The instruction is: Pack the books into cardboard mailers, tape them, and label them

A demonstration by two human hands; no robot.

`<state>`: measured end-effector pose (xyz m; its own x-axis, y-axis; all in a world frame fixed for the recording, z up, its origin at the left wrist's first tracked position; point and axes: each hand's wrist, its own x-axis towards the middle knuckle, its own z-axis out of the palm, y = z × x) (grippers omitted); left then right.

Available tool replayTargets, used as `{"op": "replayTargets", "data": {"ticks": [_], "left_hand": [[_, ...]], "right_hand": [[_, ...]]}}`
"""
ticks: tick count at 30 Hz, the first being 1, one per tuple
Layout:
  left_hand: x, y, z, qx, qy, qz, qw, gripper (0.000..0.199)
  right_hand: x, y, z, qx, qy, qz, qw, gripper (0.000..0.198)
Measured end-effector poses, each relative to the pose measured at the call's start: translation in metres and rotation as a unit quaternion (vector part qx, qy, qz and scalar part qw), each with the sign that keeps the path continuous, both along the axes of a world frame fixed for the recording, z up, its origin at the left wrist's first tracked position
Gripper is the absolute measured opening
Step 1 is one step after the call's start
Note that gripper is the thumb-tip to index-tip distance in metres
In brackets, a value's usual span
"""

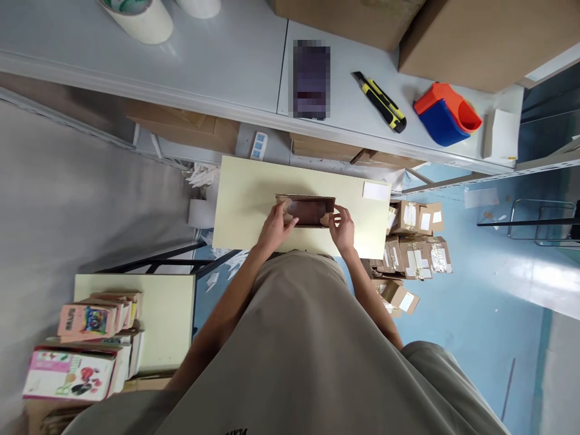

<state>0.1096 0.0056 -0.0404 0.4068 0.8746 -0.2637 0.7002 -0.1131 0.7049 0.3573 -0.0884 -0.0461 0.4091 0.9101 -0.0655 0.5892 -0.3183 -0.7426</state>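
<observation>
A small cardboard box (312,206) stands open at the top on the pale yellow table (244,181) in front of me. Its inside is dark, and short flaps show at both ends. My left hand (275,228) grips the box's left end, fingers at the flap and thumb reaching over the near edge. At the opposite end, my right hand (342,229) has its fingers closed on the right flap and rim. A white label (375,191) lies on the table's right side.
A grey shelf holds tape rolls (145,21), a blurred dark rectangle (312,78), a yellow-black utility knife (380,103), a red-blue tape dispenser (446,115) and large cartons (489,36). Books (86,320) are stacked lower left. Taped boxes (414,257) lie on the blue floor at right.
</observation>
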Motion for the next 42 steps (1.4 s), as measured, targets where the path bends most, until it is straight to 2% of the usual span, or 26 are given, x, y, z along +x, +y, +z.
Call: {"op": "replayTargets", "data": {"ticks": [6,10,14,19,22,25,27,30,35,38,42], "left_hand": [[0.003,0.007,-0.003,-0.025,0.01,-0.029,0.999,0.106],[0.008,0.014,-0.003,-0.022,0.018,-0.051,0.998,0.12],[0.011,0.017,-0.002,-0.014,0.023,-0.051,0.998,0.117],[0.007,0.017,0.005,0.009,0.036,-0.04,0.999,0.106],[0.001,0.016,0.012,0.019,0.036,-0.037,0.998,0.097],[-0.007,0.012,0.018,0.023,0.035,-0.035,0.999,0.093],[-0.012,0.009,0.02,0.023,0.04,-0.03,0.998,0.088],[-0.018,0.004,0.018,0.027,0.042,-0.027,0.998,0.077],[-0.023,0.005,0.01,0.051,0.04,-0.047,0.997,0.069],[-0.022,0.008,0.0,0.038,0.037,-0.055,0.997,0.05],[-0.017,0.01,-0.014,0.044,0.014,-0.019,0.999,0.031]], "right_hand": [[-0.011,0.002,-0.004,-0.018,0.006,0.007,1.0,0.044],[-0.013,0.001,-0.008,-0.024,-0.016,0.045,0.999,0.046],[-0.009,0.007,-0.01,-0.05,-0.068,0.12,0.989,0.047],[-0.002,0.016,-0.01,-0.082,-0.079,0.147,0.983,0.059],[0.004,0.013,-0.01,-0.069,-0.061,0.136,0.986,0.076],[0.01,0.005,-0.011,-0.064,-0.046,0.102,0.992,0.111],[0.014,-0.001,-0.01,-0.063,-0.04,0.089,0.993,0.123],[0.019,-0.006,-0.007,-0.052,-0.047,0.106,0.992,0.115],[0.023,-0.004,-0.006,-0.045,-0.092,0.121,0.987,0.076],[0.024,0.001,-0.009,-0.058,-0.089,0.11,0.988,0.068],[0.033,0.007,-0.012,-0.059,-0.044,0.114,0.991,0.061]]}}
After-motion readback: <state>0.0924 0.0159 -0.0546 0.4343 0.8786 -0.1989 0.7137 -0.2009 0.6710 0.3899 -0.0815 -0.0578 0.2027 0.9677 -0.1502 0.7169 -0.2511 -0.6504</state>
